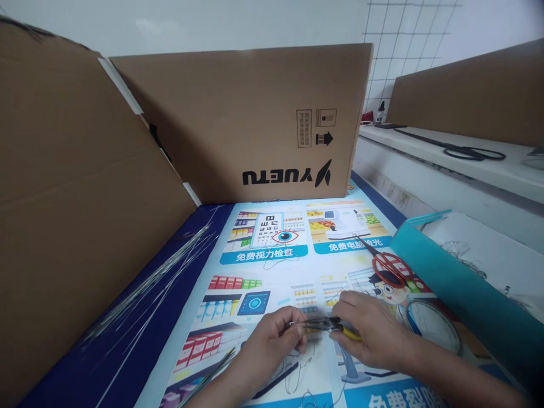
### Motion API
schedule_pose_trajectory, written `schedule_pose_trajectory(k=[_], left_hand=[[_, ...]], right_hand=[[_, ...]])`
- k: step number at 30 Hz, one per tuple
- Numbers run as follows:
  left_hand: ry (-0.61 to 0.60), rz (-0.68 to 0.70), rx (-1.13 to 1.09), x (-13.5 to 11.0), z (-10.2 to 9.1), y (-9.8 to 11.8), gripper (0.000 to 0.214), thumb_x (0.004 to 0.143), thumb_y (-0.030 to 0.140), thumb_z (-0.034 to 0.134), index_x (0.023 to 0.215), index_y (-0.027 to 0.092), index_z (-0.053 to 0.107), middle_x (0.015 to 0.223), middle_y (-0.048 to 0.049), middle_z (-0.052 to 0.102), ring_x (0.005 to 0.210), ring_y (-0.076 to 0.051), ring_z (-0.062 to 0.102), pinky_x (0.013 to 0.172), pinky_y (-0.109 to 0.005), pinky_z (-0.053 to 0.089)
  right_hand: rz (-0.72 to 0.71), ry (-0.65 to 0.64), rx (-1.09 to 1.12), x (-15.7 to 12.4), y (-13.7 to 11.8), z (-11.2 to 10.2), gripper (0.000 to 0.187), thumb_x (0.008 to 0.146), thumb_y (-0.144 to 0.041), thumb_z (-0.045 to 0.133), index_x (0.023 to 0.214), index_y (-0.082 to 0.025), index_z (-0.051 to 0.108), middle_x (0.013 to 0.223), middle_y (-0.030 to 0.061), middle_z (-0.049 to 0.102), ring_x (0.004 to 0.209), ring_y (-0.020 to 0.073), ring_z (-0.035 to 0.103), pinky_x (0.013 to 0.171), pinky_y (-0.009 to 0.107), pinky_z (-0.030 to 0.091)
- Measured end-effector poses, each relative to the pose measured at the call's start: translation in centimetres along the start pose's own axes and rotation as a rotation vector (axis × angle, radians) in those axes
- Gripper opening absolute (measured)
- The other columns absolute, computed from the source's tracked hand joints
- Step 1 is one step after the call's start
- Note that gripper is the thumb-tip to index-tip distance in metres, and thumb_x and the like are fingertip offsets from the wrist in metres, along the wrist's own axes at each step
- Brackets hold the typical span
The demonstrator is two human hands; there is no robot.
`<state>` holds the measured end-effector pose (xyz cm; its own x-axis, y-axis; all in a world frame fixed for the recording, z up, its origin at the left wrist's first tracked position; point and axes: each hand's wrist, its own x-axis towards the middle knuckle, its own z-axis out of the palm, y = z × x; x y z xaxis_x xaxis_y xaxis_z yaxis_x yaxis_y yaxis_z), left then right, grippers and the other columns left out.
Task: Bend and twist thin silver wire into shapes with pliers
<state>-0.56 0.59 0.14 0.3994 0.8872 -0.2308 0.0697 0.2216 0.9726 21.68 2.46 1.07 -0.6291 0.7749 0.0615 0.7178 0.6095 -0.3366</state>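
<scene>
My right hand [365, 326] is closed round the yellow-handled pliers [325, 323], whose dark jaws point left. At the jaw tips, my left hand [280, 331] pinches a thin metal wire, mostly hidden by the fingers. Below both hands, several bent pieces of thin wire [301, 368] lie on the printed sheet [297, 275]. Red-handled scissors [391, 269] rest beyond my right hand. A round clear-rimmed object [457, 334], perhaps a coil or roll, sits beside my right forearm.
Long thin wires [157, 277] lie on blue cloth at left. Cardboard panels [238, 124] stand at the back and left. On the right, a teal-sided box [450, 277] holds wire pieces [463, 255]. Black-handled scissors [471, 152] lie on a white ledge [429, 150].
</scene>
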Motion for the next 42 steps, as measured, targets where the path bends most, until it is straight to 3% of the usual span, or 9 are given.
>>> schedule_pose_trajectory(k=[8, 12, 16, 20, 25, 29, 35, 42], left_hand=[[-0.011, -0.025, -0.067, -0.1, 0.0, 0.0, 0.017, 0.08, 0.031, 0.054, 0.079, 0.015, 0.054, 0.061, 0.0002, 0.057, 0.058, -0.011, 0.047, 0.062, -0.025, 0.035], [0.017, -0.034, -0.107, -0.2, 0.0, 0.2, 0.016, 0.081, 0.028, 0.055, 0.072, 0.014, 0.055, 0.059, 0.0, 0.057, 0.058, -0.011, 0.046, 0.062, -0.024, 0.034], [0.002, -0.043, -0.31, -0.2, -0.1, 0.3, 0.019, 0.083, 0.031, 0.052, 0.078, 0.014, 0.058, 0.064, -0.0023, 0.058, 0.06, -0.011, 0.05, 0.061, -0.024, 0.035], [-0.007, -0.032, -0.501, -0.1, -0.3, 0.5, 0.033, 0.087, 0.038, 0.042, 0.088, 0.011, 0.061, 0.072, -0.0067, 0.059, 0.064, -0.015, 0.055, 0.062, -0.028, 0.038], [-0.02, -0.035, -0.603, 0.0, -0.7, 0.2, 0.049, 0.088, 0.049, 0.033, 0.091, 0.009, 0.061, 0.079, -0.0104, 0.06, 0.068, -0.019, 0.059, 0.062, -0.03, 0.041], [-0.029, -0.027, -0.613, 0.0, -0.8, 0.0, 0.049, 0.087, 0.05, 0.033, 0.091, 0.01, 0.061, 0.081, -0.0109, 0.061, 0.068, -0.019, 0.06, 0.06, -0.03, 0.042], [0.007, -0.012, -0.51, -0.1, -0.6, 0.8, 0.028, 0.085, 0.036, 0.047, 0.084, 0.011, 0.06, 0.079, -0.0082, 0.059, 0.066, -0.016, 0.059, 0.058, -0.027, 0.042], [-0.005, 0.009, -0.505, -0.2, -0.5, 0.8, 0.027, 0.086, 0.034, 0.047, 0.084, 0.011, 0.06, 0.081, -0.0081, 0.06, 0.068, -0.016, 0.058, 0.061, -0.028, 0.043]], right_hand=[[-0.006, -0.034, 0.022, 0.0, -0.1, -0.1, 0.018, 0.08, -0.038, 0.05, 0.082, -0.021, 0.051, 0.082, 0.0017, 0.055, 0.072, 0.0157, 0.049, 0.058, 0.026, 0.028], [0.033, -0.035, 0.133, 0.2, -0.2, 0.3, 0.018, 0.078, -0.038, 0.054, 0.083, -0.021, 0.053, 0.079, 0.0005, 0.056, 0.07, 0.0148, 0.049, 0.058, 0.025, 0.028], [0.102, -0.045, 0.305, 0.4, 0.1, 1.0, 0.019, 0.076, -0.038, 0.055, 0.074, -0.019, 0.051, 0.068, -0.0021, 0.051, 0.062, 0.0123, 0.044, 0.054, 0.023, 0.027], [0.183, -0.056, 0.514, 0.6, 0.6, 1.2, 0.021, 0.078, -0.038, 0.053, 0.071, -0.018, 0.049, 0.064, -0.0032, 0.045, 0.058, 0.0108, 0.04, 0.052, 0.021, 0.027], [0.18, -0.063, 0.655, 0.9, 0.7, 0.8, 0.02, 0.079, -0.035, 0.052, 0.071, -0.018, 0.046, 0.064, -0.0042, 0.04, 0.058, 0.01, 0.035, 0.052, 0.021, 0.027], [0.165, -0.072, 0.688, 1.1, 0.6, 0.6, 0.021, 0.079, -0.036, 0.052, 0.072, -0.018, 0.045, 0.065, -0.0038, 0.04, 0.061, 0.0106, 0.035, 0.053, 0.021, 0.027], [0.182, -0.077, 0.648, 1.0, 0.6, 0.6, 0.025, 0.079, -0.04, 0.051, 0.07, -0.018, 0.045, 0.064, -0.0033, 0.04, 0.061, 0.0113, 0.036, 0.053, 0.021, 0.028], [0.172, -0.077, 0.656, 1.1, 0.7, 0.6, 0.023, 0.079, -0.038, 0.052, 0.071, -0.018, 0.046, 0.065, -0.0038, 0.04, 0.061, 0.0107, 0.036, 0.053, 0.021, 0.028]])
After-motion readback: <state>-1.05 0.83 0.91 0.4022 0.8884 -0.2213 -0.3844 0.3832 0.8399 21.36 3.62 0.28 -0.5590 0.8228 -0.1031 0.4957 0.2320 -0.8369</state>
